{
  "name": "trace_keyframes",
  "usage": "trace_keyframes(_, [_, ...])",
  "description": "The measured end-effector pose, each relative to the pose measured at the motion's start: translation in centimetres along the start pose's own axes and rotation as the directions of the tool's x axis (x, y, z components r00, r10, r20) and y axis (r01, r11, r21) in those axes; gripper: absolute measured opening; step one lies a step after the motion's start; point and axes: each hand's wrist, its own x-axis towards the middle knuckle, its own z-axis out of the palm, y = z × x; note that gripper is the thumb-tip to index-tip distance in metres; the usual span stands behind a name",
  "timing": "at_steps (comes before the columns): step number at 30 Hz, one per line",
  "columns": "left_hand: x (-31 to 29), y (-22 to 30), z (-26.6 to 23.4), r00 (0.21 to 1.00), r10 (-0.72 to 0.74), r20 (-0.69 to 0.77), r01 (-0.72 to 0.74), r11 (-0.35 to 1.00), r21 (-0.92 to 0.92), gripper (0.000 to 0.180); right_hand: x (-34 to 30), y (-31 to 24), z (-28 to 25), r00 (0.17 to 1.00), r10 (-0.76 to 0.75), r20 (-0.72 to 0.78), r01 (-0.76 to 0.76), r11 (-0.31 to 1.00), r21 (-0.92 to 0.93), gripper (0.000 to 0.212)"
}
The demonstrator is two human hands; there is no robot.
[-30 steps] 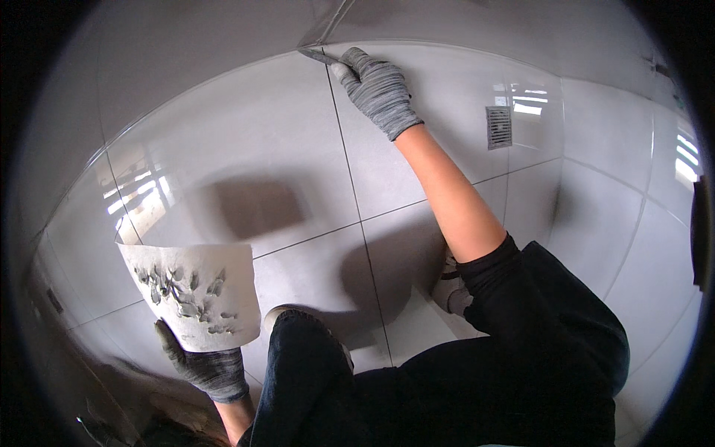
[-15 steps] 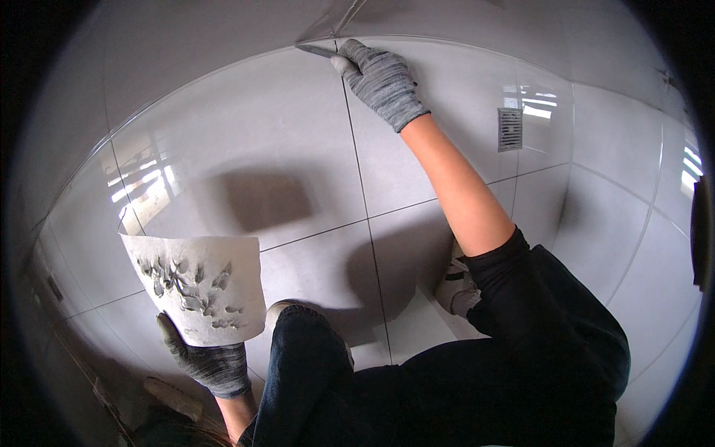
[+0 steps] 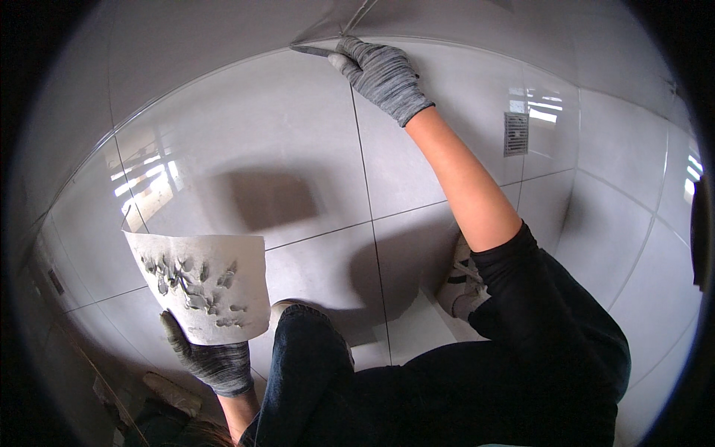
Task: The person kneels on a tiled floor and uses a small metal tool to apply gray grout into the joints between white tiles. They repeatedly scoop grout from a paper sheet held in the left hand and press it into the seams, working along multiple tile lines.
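Observation:
My right hand [image 3: 383, 78], in a grey knit glove, is closed around a thin dark blade [image 3: 311, 51] whose handle is hidden in the fist. The blade lies along the seam where the floor meets the far wall, pointing left, close to a tile joint. At lower left, my gloved left hand [image 3: 220, 366] grips the bottom edge of a curved white sheet [image 3: 242, 261]. Dark grey smears of paste [image 3: 190, 279] dot the sheet's face. The left thumb shows beside the sheet; the other fingers are mostly hidden behind it.
Large glossy pale floor tiles [image 3: 305, 127] lie between the hands. A square floor drain [image 3: 516, 134] sits right of my forearm. Tiled walls rise at the far side and right. My knee [image 3: 305, 335] and a shoe [image 3: 460, 287] are near the lower middle.
The blade and my right hand have slid slightly left along the seam relative to the tile joint. The left hand and the sheet keep nearly the same pose. The view has shifted a little.

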Motion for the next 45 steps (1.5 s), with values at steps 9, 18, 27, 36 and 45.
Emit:
trace_keyframes(9, [-0.1,-1.1,-1.8,0.927,0.292,0.235,-0.372,0.796,0.478,0.083,0.4,-0.4,0.5,0.995,0.079,0.055,-0.075,0.995,-0.067,0.039])
trace_keyframes(18, [0.1,-0.7,-1.6,0.958,0.213,0.192,-0.276,0.866,0.416,0.066,-0.1,-0.4,-0.4,0.992,0.12,0.032,-0.119,0.992,-0.03,0.032])
trace_keyframes(27, [-0.1,-0.9,-1.2,0.883,0.299,0.362,-0.469,0.605,0.644,0.077,-0.2,1.5,-2.0,0.977,0.181,0.112,-0.178,0.983,-0.038,0.032])
trace_keyframes(36, [0.1,-0.9,-1.9,0.905,0.299,0.301,-0.424,0.588,0.689,0.084,-0.6,4.7,-2.0,0.995,0.088,0.051,-0.087,0.996,-0.026,0.037])
trace_keyframes(45, [-0.2,-1.5,-2.0,0.843,0.29,0.453,-0.531,0.585,0.613,0.069,-0.6,6.2,-2.4,0.996,0.07,0.052,-0.067,0.997,-0.041,0.041])
